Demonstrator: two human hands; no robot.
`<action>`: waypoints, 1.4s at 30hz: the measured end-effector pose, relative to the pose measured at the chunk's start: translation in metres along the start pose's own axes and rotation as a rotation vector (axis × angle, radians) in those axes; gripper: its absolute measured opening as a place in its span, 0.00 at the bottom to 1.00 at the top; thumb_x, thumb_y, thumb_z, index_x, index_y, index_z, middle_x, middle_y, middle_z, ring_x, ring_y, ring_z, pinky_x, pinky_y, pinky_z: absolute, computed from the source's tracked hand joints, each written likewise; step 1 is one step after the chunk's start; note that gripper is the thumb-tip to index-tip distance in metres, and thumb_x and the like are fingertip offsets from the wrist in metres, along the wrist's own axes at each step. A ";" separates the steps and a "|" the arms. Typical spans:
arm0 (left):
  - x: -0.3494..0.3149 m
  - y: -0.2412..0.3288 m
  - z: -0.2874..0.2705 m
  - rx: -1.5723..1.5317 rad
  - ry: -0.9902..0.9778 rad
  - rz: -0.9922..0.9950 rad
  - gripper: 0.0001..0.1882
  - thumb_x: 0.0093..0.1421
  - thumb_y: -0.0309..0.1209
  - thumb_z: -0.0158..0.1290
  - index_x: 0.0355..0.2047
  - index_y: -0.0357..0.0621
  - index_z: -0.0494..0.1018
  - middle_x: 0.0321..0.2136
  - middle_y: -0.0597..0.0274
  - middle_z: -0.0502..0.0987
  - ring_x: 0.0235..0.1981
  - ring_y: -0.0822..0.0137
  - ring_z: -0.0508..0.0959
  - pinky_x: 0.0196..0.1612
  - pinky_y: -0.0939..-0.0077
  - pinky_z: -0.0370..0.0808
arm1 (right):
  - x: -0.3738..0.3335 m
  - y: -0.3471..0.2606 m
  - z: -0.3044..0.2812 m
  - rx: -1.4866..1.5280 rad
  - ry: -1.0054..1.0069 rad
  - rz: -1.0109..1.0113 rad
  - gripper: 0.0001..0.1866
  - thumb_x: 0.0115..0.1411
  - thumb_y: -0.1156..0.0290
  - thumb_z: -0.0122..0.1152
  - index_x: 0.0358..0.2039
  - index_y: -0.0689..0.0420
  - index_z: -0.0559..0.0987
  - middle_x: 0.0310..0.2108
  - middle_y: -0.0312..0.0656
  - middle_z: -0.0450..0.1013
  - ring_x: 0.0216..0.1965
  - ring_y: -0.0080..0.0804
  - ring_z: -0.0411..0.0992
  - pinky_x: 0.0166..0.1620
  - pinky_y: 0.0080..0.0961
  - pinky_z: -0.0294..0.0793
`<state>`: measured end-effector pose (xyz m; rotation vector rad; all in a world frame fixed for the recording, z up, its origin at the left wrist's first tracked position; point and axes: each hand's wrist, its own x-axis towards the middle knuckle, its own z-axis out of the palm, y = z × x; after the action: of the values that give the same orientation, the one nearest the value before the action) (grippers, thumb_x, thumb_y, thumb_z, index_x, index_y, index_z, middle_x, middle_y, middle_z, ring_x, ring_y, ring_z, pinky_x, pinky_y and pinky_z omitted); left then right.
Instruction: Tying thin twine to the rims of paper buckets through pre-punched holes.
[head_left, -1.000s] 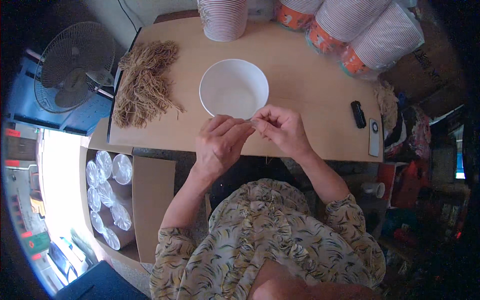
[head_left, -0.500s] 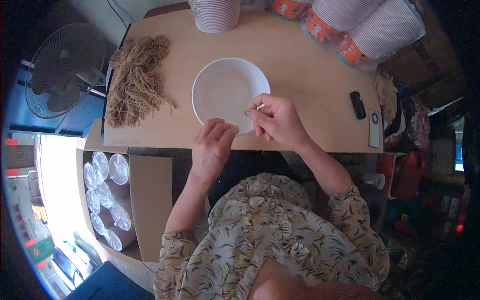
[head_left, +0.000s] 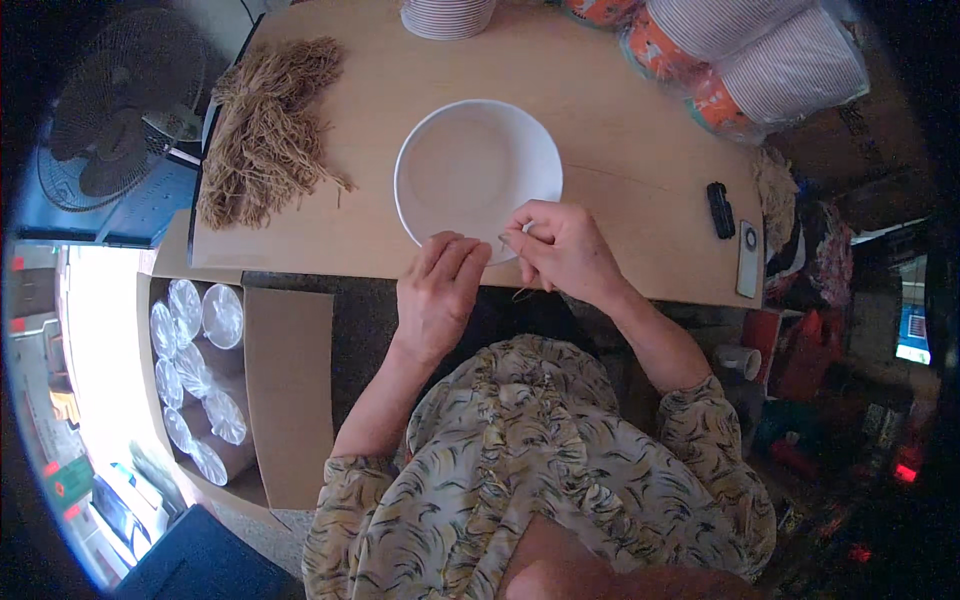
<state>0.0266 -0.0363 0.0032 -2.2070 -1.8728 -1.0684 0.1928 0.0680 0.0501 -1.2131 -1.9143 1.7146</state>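
Observation:
A white paper tub (head_left: 470, 165), open side up, is at the table's front edge. My left hand (head_left: 440, 295) is closed at its near rim, fingers curled over the edge; the fingertips partly hide the rim. Just right of it, my right hand (head_left: 568, 250) pinches thumb against forefinger beside the same rim. A thin loop of brown twine (head_left: 521, 294) shows below the right fingers; the rest of it is hidden in the hand. At the table's left lies a loose bundle of brown twine (head_left: 265, 140).
Nested white tubs (head_left: 447, 18) stand at the back, with bagged orange-printed stacks (head_left: 790, 75) at the far right. A black handheld tool (head_left: 719, 210) and a white remote-like object (head_left: 748, 258) lie at right. Left are a fan (head_left: 120, 120) and a carton (head_left: 290, 390) of wrapped tubs.
The view has shifted slightly. Both hands stay at the tub's near rim, the right one a little lower and nearer the left. The twine loop under the right hand now shows more plainly.

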 end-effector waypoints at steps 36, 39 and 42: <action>0.038 0.000 -0.020 -0.158 -0.135 -0.051 0.17 0.51 0.21 0.53 0.41 0.50 0.81 0.37 0.65 0.82 0.40 0.56 0.78 0.43 0.65 0.79 | 0.017 -0.013 -0.018 -0.350 -0.017 -0.115 0.11 0.61 0.66 0.60 0.27 0.60 0.83 0.18 0.44 0.77 0.19 0.30 0.78 0.28 0.30 0.77; 0.045 -0.001 -0.021 -0.136 -0.187 -0.023 0.16 0.52 0.22 0.53 0.41 0.50 0.82 0.37 0.64 0.82 0.38 0.55 0.79 0.42 0.63 0.80 | 0.019 -0.015 -0.023 -0.412 -0.026 -0.157 0.09 0.63 0.72 0.59 0.31 0.62 0.84 0.16 0.37 0.74 0.17 0.20 0.73 0.24 0.22 0.72; 0.052 0.000 -0.024 -0.187 -0.212 -0.055 0.15 0.55 0.23 0.53 0.41 0.51 0.82 0.36 0.63 0.82 0.37 0.54 0.79 0.41 0.63 0.79 | 0.016 -0.019 -0.024 -0.460 0.021 -0.142 0.08 0.63 0.71 0.60 0.31 0.61 0.84 0.15 0.39 0.75 0.17 0.21 0.73 0.24 0.24 0.72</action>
<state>0.0173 -0.0030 0.0490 -2.4733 -2.0025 -1.0987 0.1929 0.0970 0.0689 -1.1933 -2.4007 1.2215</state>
